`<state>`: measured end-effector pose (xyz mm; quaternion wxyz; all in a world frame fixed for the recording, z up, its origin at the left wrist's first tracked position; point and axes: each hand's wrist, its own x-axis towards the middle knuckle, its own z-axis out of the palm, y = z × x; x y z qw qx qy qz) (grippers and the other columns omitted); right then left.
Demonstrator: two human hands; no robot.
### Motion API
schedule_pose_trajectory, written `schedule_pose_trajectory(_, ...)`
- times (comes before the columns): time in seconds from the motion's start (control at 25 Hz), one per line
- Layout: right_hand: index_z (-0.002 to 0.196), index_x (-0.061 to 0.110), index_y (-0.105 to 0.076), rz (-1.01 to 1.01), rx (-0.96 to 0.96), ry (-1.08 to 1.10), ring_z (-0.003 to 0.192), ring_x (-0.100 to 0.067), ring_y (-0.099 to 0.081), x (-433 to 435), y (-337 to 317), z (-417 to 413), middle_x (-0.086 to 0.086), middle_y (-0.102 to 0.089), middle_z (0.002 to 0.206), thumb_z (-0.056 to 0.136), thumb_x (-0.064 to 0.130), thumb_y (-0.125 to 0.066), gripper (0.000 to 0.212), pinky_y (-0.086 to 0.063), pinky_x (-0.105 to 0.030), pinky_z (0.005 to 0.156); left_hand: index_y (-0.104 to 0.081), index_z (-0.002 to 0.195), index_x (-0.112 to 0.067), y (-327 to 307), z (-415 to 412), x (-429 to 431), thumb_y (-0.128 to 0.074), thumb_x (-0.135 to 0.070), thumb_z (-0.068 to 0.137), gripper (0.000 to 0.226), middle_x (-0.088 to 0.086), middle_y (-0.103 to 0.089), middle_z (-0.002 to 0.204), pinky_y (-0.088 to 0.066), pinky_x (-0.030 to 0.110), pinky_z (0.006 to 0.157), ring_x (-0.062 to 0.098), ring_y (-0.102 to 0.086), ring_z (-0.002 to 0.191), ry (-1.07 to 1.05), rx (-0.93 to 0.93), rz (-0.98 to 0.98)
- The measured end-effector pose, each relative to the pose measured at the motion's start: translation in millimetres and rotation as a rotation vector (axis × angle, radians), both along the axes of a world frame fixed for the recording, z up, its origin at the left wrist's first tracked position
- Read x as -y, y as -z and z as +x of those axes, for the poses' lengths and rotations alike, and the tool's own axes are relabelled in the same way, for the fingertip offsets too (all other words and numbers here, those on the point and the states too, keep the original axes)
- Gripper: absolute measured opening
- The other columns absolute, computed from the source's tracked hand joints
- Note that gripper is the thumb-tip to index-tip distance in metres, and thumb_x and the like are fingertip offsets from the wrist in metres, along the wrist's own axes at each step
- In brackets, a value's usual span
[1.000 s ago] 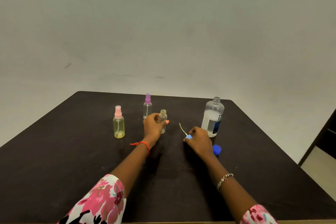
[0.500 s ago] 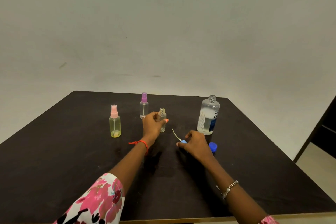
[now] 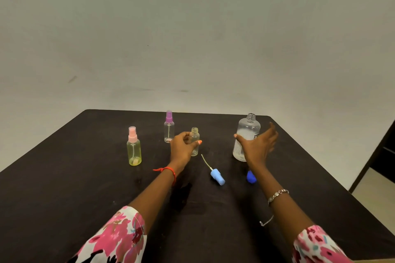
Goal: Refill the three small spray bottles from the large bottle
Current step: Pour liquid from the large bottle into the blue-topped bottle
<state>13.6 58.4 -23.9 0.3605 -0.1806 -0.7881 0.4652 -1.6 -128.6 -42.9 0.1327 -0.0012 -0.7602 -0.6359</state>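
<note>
My left hand (image 3: pixel 183 147) is closed around a small clear spray bottle (image 3: pixel 195 134) that stands uncapped on the dark table (image 3: pixel 64 177). Its light blue spray head (image 3: pixel 217 176) with a thin tube lies on the table just right of it. My right hand (image 3: pixel 257 145) is open, fingers spread, right beside the large clear bottle (image 3: pixel 245 132), which stands upright without its cap; the thumb is at its side. The blue cap (image 3: pixel 251 177) lies below that hand. A yellow bottle with a pink sprayer (image 3: pixel 134 147) and a clear bottle with a purple sprayer (image 3: pixel 169 126) stand to the left.
A plain pale wall rises behind the table. The table's right edge drops to a light floor (image 3: pixel 372 194), with a dark piece of furniture (image 3: pixel 384 156) at the far right.
My right hand let go of the blue spray head, which now lies on the table, and moved up and right to the large bottle. My left hand stayed on the small bottle.
</note>
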Motion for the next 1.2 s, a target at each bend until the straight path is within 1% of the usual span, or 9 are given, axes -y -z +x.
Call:
schedule_pose_trajectory(0.08, 0.141, 0.006, -0.018, -0.115, 0.099, -0.094, 0.137, -0.032, -0.025, -8.7, 2.3, -13.7, -0.017, -0.028, 0.146, 0.058, 0.028, -0.086, 0.109, -0.025, -0.050, 0.109, -0.060, 0.111, -0.001, -0.6, -1.2, -0.9, -0.072, -0.008, 0.075, 0.039, 0.016, -0.065, 0.111, -0.050, 0.035, 0.094, 0.026, -0.061, 0.106, 0.014, -0.001, -0.005)
schedule_pose_trajectory(0.12, 0.139, 0.007, -0.021, -0.156, 0.102, -0.162, 0.134, -0.032, -0.031, -11.3, 3.7, -18.1, -0.016, -0.033, 0.144, 0.060, 0.027, -0.085, 0.104, -0.030, -0.049, 0.108, -0.059, 0.112, -0.001, -1.2, -0.7, -1.2, -0.071, -0.008, 0.076, 0.039, 0.016, -0.064, 0.113, -0.050, 0.034, 0.094, 0.026, -0.060, 0.107, 0.022, -0.002, -0.007)
schedule_pose_trajectory(0.24, 0.126, 0.007, -0.040, -0.185, 0.050, -0.259, 0.117, -0.030, -0.050, -10.8, 2.0, -19.6, -0.015, -0.052, 0.128, 0.064, 0.017, -0.082, 0.075, -0.042, -0.034, 0.091, -0.056, 0.118, -0.001, -4.0, 0.9, -2.3, -0.069, -0.007, 0.077, 0.043, 0.017, -0.062, 0.118, -0.046, 0.031, 0.092, 0.027, -0.058, 0.112, 0.036, 0.001, 0.002)
schedule_pose_trajectory(0.32, 0.120, 0.006, -0.047, -0.113, 0.026, -0.273, 0.111, -0.030, -0.054, -9.4, -0.6, -18.1, -0.015, -0.057, 0.121, 0.062, 0.013, -0.083, 0.068, -0.044, -0.032, 0.087, -0.055, 0.120, -0.001, -5.6, 2.1, -2.7, -0.069, -0.006, 0.078, 0.045, 0.017, -0.062, 0.118, -0.046, 0.028, 0.090, 0.025, -0.058, 0.111, 0.040, -0.006, 0.008)
schedule_pose_trajectory(0.48, 0.114, 0.014, -0.053, 0.098, 0.011, -0.326, 0.101, -0.027, -0.059, 0.5, -9.0, -13.4, -0.008, -0.064, 0.109, 0.056, 0.014, -0.084, 0.066, -0.049, -0.044, 0.089, -0.055, 0.120, -0.002, -10.4, 5.6, -1.7, -0.070, -0.008, 0.077, 0.045, 0.016, -0.063, 0.115, -0.046, 0.025, 0.086, 0.014, -0.055, 0.099, 0.059, -0.029, 0.018)
schedule_pose_trajectory(0.64, 0.124, 0.021, -0.049, 0.299, 0.015, -0.352, 0.106, -0.025, -0.056, 10.5, -26.6, -13.1, -0.004, -0.061, 0.113, 0.053, 0.019, -0.082, 0.078, -0.044, -0.049, 0.093, -0.060, 0.114, -0.005, -17.6, 10.5, 0.7, -0.073, -0.011, 0.074, 0.043, 0.016, -0.066, 0.110, -0.049, 0.025, 0.082, 0.017, -0.059, 0.096, 0.058, -0.066, 0.024)
schedule_pose_trajectory(0.76, 0.127, 0.023, -0.047, 0.397, 0.010, -0.373, 0.109, -0.025, -0.051, 16.1, -42.3, -10.9, -0.004, -0.059, 0.116, 0.055, 0.016, -0.079, 0.079, -0.035, -0.042, 0.096, -0.061, 0.113, -0.005, -26.1, 16.7, 3.6, -0.075, -0.012, 0.073, 0.043, 0.014, -0.066, 0.105, -0.050, 0.015, 0.073, 0.018, -0.061, 0.092, 0.065, -0.093, 0.025)
schedule_pose_trajectory(0.88, 0.128, 0.024, -0.046, 0.495, 0.010, -0.395, 0.114, -0.025, -0.047, 22.2, -56.8, -6.3, -0.004, -0.056, 0.120, 0.057, 0.014, -0.078, 0.079, -0.028, -0.040, 0.094, -0.061, 0.114, -0.003, -36.5, 23.2, 5.1, -0.075, -0.011, 0.073, 0.044, 0.007, -0.063, 0.098, -0.049, 0.008, 0.063, 0.015, -0.059, 0.090, 0.063, -0.111, 0.018)
schedule_pose_trajectory(1.2, 0.129, 0.022, -0.047, 0.607, -0.020, -0.433, 0.116, -0.027, -0.042, 33.7, -77.5, 3.9, -0.007, -0.054, 0.121, 0.060, 0.012, -0.077, 0.076, -0.022, -0.039, 0.094, -0.059, 0.119, -0.005, -58.5, 35.5, 12.4, -0.077, -0.015, 0.071, 0.052, 0.012, -0.066, 0.107, -0.049, 0.014, 0.073, 0.015, -0.061, 0.093, 0.062, -0.138, 0.024)
